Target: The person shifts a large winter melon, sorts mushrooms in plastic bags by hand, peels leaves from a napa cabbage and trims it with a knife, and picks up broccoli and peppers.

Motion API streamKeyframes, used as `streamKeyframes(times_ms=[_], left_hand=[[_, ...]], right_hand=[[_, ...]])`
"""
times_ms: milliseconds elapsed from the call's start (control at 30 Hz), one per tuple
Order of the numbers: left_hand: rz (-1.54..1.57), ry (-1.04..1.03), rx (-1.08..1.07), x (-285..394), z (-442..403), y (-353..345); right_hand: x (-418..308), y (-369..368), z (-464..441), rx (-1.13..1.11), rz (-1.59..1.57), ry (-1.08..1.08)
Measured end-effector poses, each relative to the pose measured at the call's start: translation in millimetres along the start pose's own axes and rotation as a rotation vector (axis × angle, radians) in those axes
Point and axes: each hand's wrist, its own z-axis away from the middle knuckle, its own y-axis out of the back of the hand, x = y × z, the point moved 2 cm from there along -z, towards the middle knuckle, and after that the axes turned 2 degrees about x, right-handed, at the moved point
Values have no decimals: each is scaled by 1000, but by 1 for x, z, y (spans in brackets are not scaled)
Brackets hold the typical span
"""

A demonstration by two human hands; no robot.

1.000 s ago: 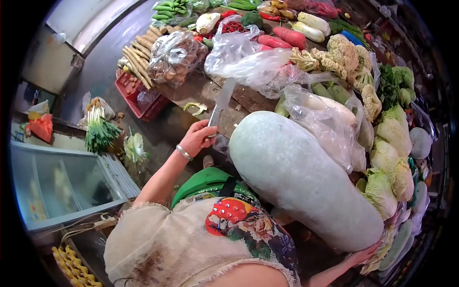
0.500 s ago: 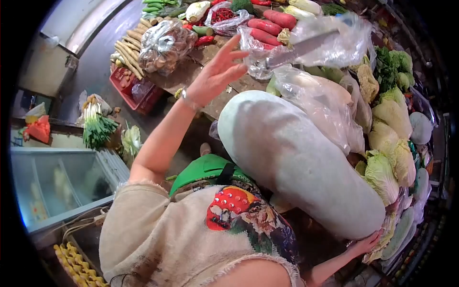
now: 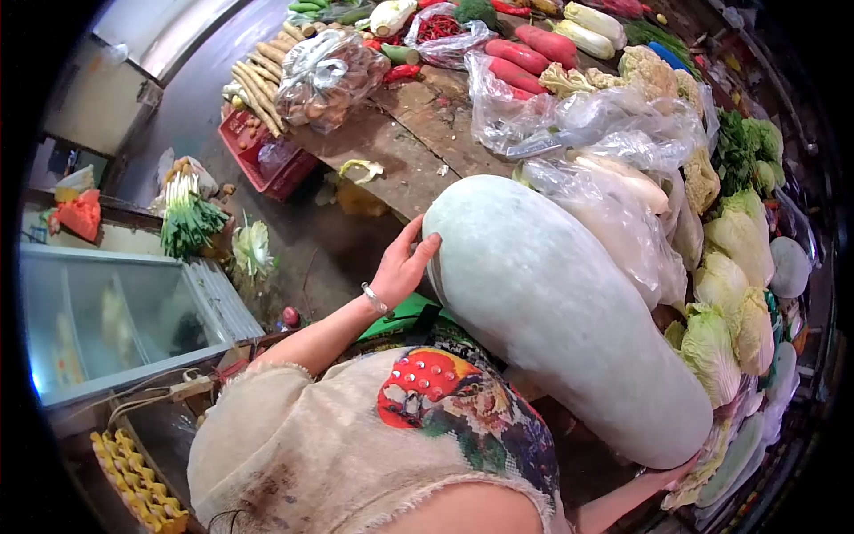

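Observation:
A large pale-green winter melon (image 3: 560,311) lies slantwise across the view, from the table edge down to the lower right. My left hand (image 3: 405,267), with a silver bracelet at the wrist, presses around its upper-left end, thumb on the rind. At the opposite end my right hand (image 3: 673,476) cups the melon from below; its fingers are mostly hidden. Against the melon's far side rest clear plastic bags (image 3: 614,222) with pale long vegetables inside. What looks like a metal blade (image 3: 536,144) lies at the bag near the red radishes.
The wooden table (image 3: 418,120) carries red radishes (image 3: 520,58), a bagged heap (image 3: 329,80), cauliflower (image 3: 649,71) and napa cabbages (image 3: 712,351). A red crate (image 3: 267,160) stands below its left edge. Leeks (image 3: 189,218) and a glass-topped cabinet (image 3: 124,320) are at left.
My left hand has come down from over the table onto the melon's upper end. The blade and plastic above the radishes have dropped lower. My right hand stays under the other end.

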Motion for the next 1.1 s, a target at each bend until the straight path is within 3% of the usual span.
streamKeyframes(times_ms=[100,200,333,533,633,767,800,833,900,1033,1100], left_hand=[[-105,-16,11,-5,-4,1],[-177,39,3,6,-6,2],[-201,68,12,4,-22,3],[-197,32,25,6,-54,13],[-113,81,20,1,-68,18],[-73,30,45,-9,-87,37],[-35,171,85,-10,-91,45],[-39,175,98,-14,-97,57],[-34,97,121,-25,-112,81],[-178,137,231,-30,-136,128],[-226,167,296,-33,-148,152]], right_hand=[[7,1,-1,11,-7,48],[-55,-41,40,-118,-1,53],[-92,-67,58,-127,-110,-100],[-112,-62,88,16,-254,-316],[-119,-55,111,91,-91,-229],[-145,-100,133,271,-278,-489],[-153,-118,142,295,-310,-523],[-157,-127,147,316,-342,-556],[-149,-135,159,267,-306,-520],[-146,-188,169,197,-343,-555],[-148,-215,171,26,-324,-583]])
